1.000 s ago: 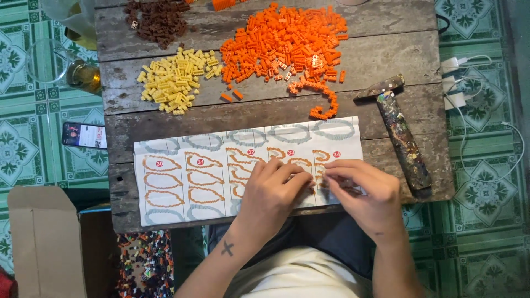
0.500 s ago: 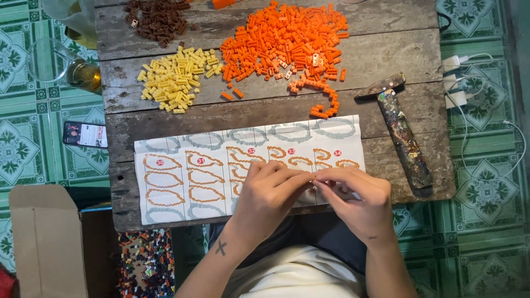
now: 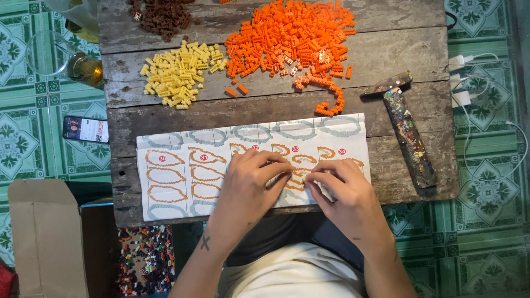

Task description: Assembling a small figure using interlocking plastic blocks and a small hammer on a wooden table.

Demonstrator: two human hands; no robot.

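A white paper sheet point(image 3: 176, 190) with orange and grey outline shapes lies on the near part of a weathered wooden table point(image 3: 419, 49). My left hand point(image 3: 251, 185) and my right hand point(image 3: 342, 190) rest on the sheet's right half, fingertips meeting over a small yellowish piece point(image 3: 300, 176) pinched between them. Farther back lie a large heap of orange bricks point(image 3: 292, 36), a smaller heap of yellow bricks point(image 3: 176, 74) and a dark brown heap point(image 3: 163, 14). A curved chain of joined orange bricks point(image 3: 330, 95) lies just beyond the sheet.
A paint-spattered hammer point(image 3: 406, 129) lies on the table's right side. On the green tiled floor are a phone point(image 3: 84, 128), a glass point(image 3: 52, 55), white chargers with cables point(image 3: 464, 83), a cardboard box point(image 3: 41, 237) and a container of mixed bricks point(image 3: 146, 259).
Both hands have stayed on the sheet, with the fingers shifting slightly closer together over the small piece. Nothing else has moved.
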